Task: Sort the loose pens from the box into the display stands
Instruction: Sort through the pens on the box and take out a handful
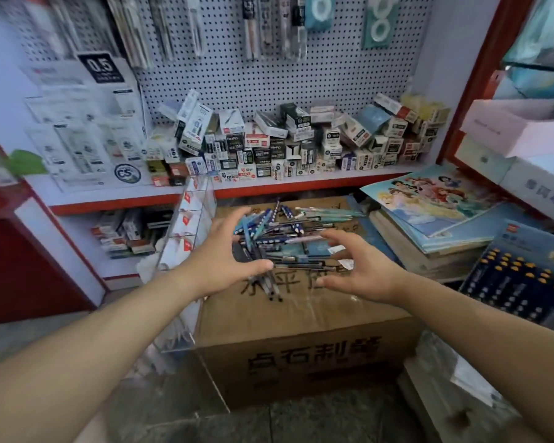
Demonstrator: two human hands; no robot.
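Note:
A heap of loose pens (pixel 288 235), blue, teal and dark, lies on top of a closed cardboard box (pixel 301 318) with black printed characters. My left hand (pixel 224 260) reaches over the left side of the heap with fingers spread, the thumb near the pens at the front. My right hand (pixel 362 266) hovers at the right side of the heap, fingers spread and slightly bent, holding nothing. A clear acrylic display stand (pixel 189 225) with tiered compartments and red labels leans against the box's left side.
A shelf (pixel 301 179) behind holds many small stationery boxes below a pegboard (pixel 333 75) with hanging packs. Stacked books with a cartoon cover (pixel 429 199) lie right of the box. A blue pen display tray (pixel 518 282) sits far right. Grey floor lies below.

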